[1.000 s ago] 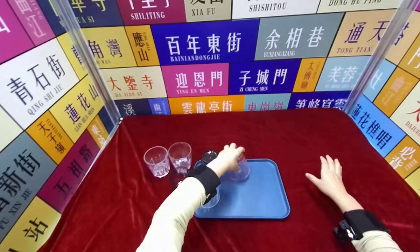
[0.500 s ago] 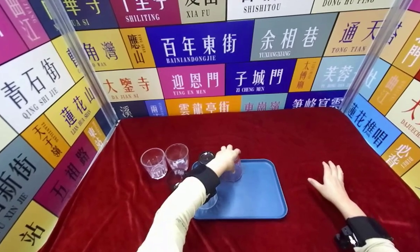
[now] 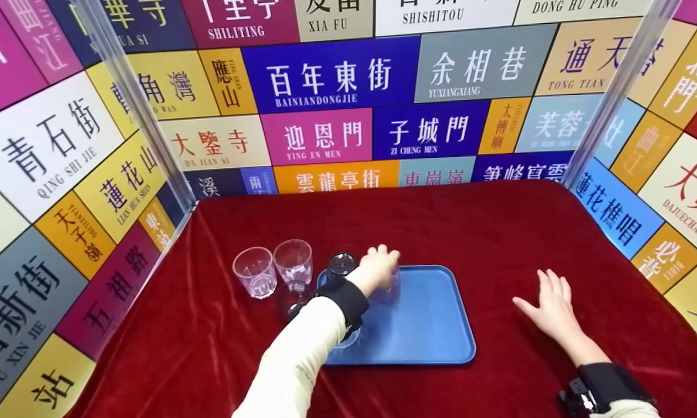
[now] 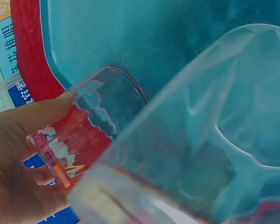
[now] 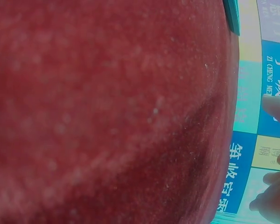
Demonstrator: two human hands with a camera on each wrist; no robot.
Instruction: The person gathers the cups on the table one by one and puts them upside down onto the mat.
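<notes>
In the head view my left hand [image 3: 378, 270] reaches over the blue tray [image 3: 430, 325] and grips a clear tumbler [image 3: 388, 293] turned base up. The left wrist view shows the thumb along one side of this tumbler [image 4: 98, 116], fingers on the other, its rim at the tray surface. A second clear tumbler [image 4: 177, 135] fills the near part of that view; in the head view my wrist mostly hides it. A dark tumbler [image 3: 341, 265] is at the tray's back left corner. My right hand [image 3: 552, 305] is right of the tray, empty, fingers spread.
Left of the tray, two clear tumblers [image 3: 255, 274] and a dark glass [image 3: 295, 296] partly hidden by my left arm stand on the red velvet cloth [image 3: 499, 232]. Walls with coloured sign panels [image 3: 331, 75] enclose the table at the back and sides.
My left hand has shifted slightly left with the gripped tumbler over the tray. My right hand has drawn a little nearer to me. The head view has turned slightly.
</notes>
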